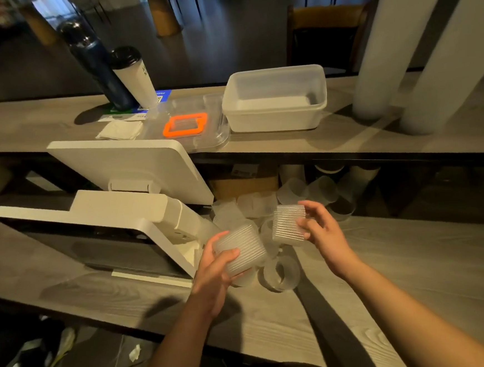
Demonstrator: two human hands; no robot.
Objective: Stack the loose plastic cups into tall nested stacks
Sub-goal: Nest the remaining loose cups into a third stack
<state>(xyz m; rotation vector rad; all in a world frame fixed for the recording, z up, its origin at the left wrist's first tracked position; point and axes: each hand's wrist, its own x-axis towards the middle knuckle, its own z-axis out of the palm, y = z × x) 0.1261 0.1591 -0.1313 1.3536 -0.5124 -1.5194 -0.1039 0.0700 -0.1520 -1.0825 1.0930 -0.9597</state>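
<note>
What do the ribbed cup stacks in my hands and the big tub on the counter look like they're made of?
Ribbed cup stacks: thin frosted plastic, likely; light shows through and the nested rims show as fine lines. Tub: thicker milky plastic, apparently, with a smooth matte, translucent wall.

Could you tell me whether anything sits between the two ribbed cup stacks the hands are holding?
Nothing visible does. The left hand grips one ribbed stack, the right hand the other, with open air between them; loose cups lie lower, on the counter.
</note>
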